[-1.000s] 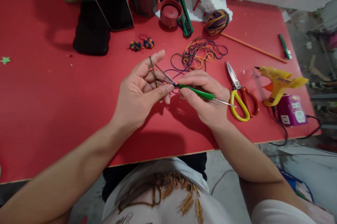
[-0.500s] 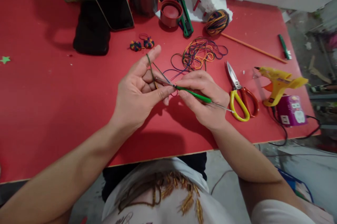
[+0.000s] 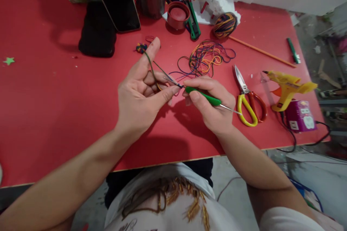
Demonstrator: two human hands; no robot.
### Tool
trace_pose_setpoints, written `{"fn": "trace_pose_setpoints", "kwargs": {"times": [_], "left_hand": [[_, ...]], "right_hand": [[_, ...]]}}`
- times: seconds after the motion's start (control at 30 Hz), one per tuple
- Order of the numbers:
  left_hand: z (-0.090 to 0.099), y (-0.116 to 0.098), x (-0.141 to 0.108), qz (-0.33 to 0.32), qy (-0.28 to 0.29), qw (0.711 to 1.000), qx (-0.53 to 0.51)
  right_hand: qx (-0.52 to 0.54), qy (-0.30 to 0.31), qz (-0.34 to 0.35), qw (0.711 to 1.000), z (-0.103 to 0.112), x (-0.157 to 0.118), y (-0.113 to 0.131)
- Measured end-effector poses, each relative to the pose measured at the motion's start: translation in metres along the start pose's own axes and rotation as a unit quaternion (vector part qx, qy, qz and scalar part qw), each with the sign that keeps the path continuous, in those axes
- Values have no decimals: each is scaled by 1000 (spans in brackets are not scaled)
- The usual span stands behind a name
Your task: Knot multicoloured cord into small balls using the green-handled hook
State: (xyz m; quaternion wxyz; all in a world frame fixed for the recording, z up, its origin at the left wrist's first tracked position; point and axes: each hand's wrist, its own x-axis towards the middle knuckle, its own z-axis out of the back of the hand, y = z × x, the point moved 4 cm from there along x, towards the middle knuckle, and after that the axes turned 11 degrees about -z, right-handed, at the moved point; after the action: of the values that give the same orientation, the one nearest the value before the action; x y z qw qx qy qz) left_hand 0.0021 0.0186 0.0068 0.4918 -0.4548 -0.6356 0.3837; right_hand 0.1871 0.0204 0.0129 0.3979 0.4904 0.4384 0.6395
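Observation:
A crochet hook [image 3: 207,97] with a green grip lies in my right hand [image 3: 214,102], held like a pen between thumb and fingers. Its thin metal shaft points left to the work at my left thumb. My left hand [image 3: 142,92] pinches a small dark piece of yarn work [image 3: 180,86] between thumb and finger, with green yarn [image 3: 150,63] looped over the raised index finger. Beyond both hands lies a loose tangle of multicoloured yarn [image 3: 204,57]. A small crocheted piece [image 3: 141,47] sits behind my left index finger, which partly covers that spot.
Scissors [image 3: 245,95] and a yellow glue gun [image 3: 287,86] on a purple box [image 3: 300,115] lie right. Farther back are a yarn ball [image 3: 225,25], an orange stick [image 3: 262,51], a green cutter [image 3: 193,23], a red round container [image 3: 178,15] and a propped phone [image 3: 116,1].
My right hand and the hook have shifted slightly right, and the grip has turned in the fingers. My raised left index finger now covers one of the two small crocheted pieces.

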Motion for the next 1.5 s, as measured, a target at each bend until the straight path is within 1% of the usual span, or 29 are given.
{"fn": "trace_pose_setpoints", "kwargs": {"times": [0.07,0.13,0.2,0.27,0.4,0.5,0.6,0.7,0.83,0.93,1.13,1.3,1.4,1.5], "left_hand": [[-1,-3,-2,-11,4,1000,22],[-4,-6,-5,-23,2,999,32],[-7,-8,-9,-30,-3,999,45],[-9,-11,-11,-30,-5,998,59],[-9,-15,-13,-30,-5,997,76],[-8,-18,-12,-40,3,996,80],[-7,-19,-11,-37,12,996,82],[-6,-18,-9,-22,25,997,75],[-5,-10,-5,-13,34,999,26],[-4,-3,-3,0,32,999,3],[-4,4,-2,57,30,998,-22],[-2,8,0,88,31,994,-51],[1,13,1,111,24,990,-79],[3,17,2,126,31,988,-85]], "right_hand": [[28,-7,-37,999,-1,1,-4],[36,-25,-58,997,-3,2,-7],[44,-38,-62,996,-6,3,-9],[53,-38,-62,996,-10,3,-10],[82,-10,-55,995,-14,3,-10],[97,17,-66,993,-14,2,-12],[95,28,-79,992,-12,1,-15],[78,27,-73,994,-9,3,-14],[67,28,-57,996,-4,5,-10],[59,38,-81,994,-2,6,-11],[81,67,-114,988,-4,5,-9],[61,55,-101,991,-3,6,-4],[44,53,-103,992,-2,7,-5],[41,50,-96,993,-3,7,-6]]}}
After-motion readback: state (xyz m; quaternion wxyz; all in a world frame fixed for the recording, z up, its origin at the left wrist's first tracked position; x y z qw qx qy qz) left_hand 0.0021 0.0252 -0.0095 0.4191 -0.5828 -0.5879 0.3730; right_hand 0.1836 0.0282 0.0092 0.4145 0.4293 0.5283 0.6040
